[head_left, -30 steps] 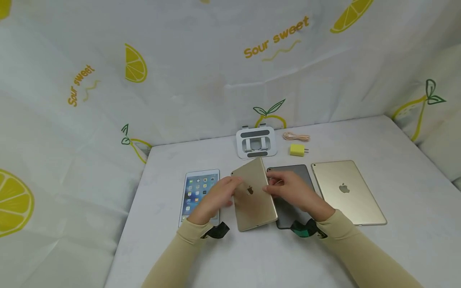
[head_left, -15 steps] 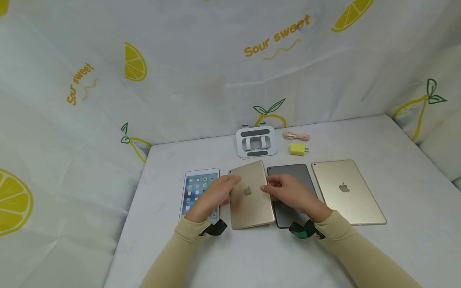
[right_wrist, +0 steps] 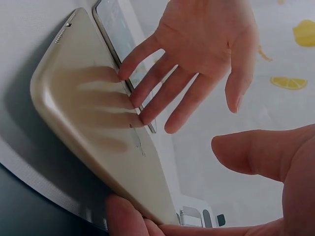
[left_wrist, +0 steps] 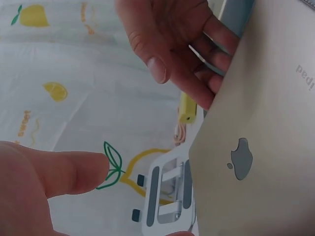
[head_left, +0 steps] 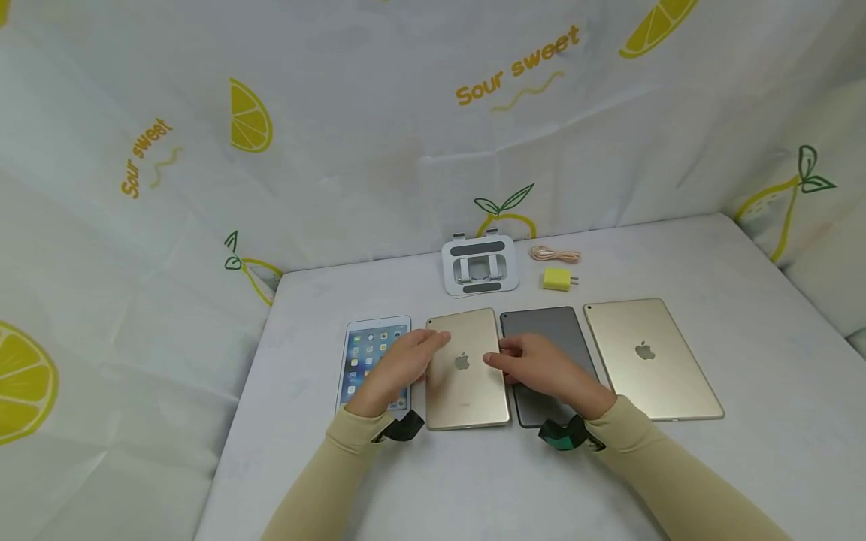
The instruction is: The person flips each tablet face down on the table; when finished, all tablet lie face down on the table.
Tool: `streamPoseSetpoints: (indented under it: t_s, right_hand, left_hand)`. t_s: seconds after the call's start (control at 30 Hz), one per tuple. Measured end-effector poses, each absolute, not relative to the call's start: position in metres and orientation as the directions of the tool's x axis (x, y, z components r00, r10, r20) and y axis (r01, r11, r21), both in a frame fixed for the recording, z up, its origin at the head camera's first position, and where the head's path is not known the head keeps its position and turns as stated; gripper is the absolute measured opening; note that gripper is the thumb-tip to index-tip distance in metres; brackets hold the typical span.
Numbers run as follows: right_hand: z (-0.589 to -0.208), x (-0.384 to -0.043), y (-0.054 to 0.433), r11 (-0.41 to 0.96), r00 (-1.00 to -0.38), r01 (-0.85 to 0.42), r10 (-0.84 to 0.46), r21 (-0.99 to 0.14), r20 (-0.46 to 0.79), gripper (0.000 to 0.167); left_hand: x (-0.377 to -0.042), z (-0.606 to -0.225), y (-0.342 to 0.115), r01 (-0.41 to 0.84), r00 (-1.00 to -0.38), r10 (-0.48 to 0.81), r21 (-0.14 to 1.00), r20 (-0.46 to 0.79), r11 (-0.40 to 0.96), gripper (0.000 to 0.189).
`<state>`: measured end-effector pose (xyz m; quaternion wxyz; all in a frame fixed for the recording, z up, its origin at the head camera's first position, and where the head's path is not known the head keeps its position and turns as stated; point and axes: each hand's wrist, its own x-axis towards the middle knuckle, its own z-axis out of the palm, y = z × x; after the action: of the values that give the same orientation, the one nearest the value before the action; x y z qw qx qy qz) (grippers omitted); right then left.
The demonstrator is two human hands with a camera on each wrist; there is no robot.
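Head view. One tablet (head_left: 467,391), gold-backed and softly glossy, rounded at the corners, is shown back uppermost, near the middle of the counter (head_left: 304,466). A dark apple emblem is set in its back; a lens is seen in its 11 o'clock corner. It is flanked at 9 o'clock by a white tablet (head_left: 361,357), screen lit, and at 3 o'clock by a dark grey tablet (head_left: 541,321), then a larger gold tablet (head_left: 652,383). A white stand (head_left: 494,267) is placed at 12 o'clock; a yellow adapter (head_left: 557,279) and a pink cable (head_left: 556,255), towards 1 o'clock.

Left wrist view. Printed "iPad" lettering, illegible from the head, is shown inverted. The edge is touched by the right grip (head_left: 541,368), fingers relaxed, released.

Right wrist view. A port and speaker holes are revealed at 11 o'clock, with finger reflections across the back. The left grip (head_left: 399,368) is released, fingers extended to the far edge; both thumbs are held clear.
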<state>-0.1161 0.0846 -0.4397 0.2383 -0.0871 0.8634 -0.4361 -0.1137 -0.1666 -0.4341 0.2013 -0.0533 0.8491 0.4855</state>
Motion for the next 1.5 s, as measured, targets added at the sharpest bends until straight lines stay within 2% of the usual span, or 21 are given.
streamPoseSetpoints:
  t_s: [0.5, 0.73, 0.9, 1.17, 1.37, 1.5]
  right_hand:
    - [-0.441, -0.115, 0.082, 0.619, -0.872, 0.061, -0.349, -0.783, -0.343, 0.058]
    - [-0.436, -0.111, 0.081, 0.649, -0.881, 0.01, -0.354, -0.761, -0.314, 0.068]
    - [-0.431, -0.106, 0.079, 0.668, -0.886, -0.011, -0.351, -0.744, -0.302, 0.062]
    - [-0.425, -0.103, 0.075, 0.662, -0.887, -0.005, -0.349, -0.75, -0.302, 0.042]
    - [-0.427, -0.105, 0.064, 0.649, -0.9, -0.006, -0.334, -0.76, -0.279, 0.053]
    - [-0.425, -0.108, 0.04, 0.624, -0.899, -0.004, -0.345, -0.782, -0.27, 0.06]
  left_hand:
    - [-0.112, -0.433, -0.165, -0.289, -0.915, 0.073, 0.77, -0.397, 0.569, 0.076]
    - [-0.111, -0.434, -0.165, -0.28, -0.918, 0.07, 0.762, -0.39, 0.584, 0.075]
    - [-0.111, -0.434, -0.165, -0.266, -0.919, 0.075, 0.748, -0.388, 0.608, 0.075]
    - [-0.113, -0.431, -0.168, -0.236, -0.921, 0.1, 0.743, -0.377, 0.626, 0.077]
    - [-0.105, -0.429, -0.179, -0.251, -0.923, 0.086, 0.756, -0.375, 0.605, 0.074]
    - [-0.094, -0.428, -0.19, -0.233, -0.94, 0.047, 0.734, -0.339, 0.638, 0.07]
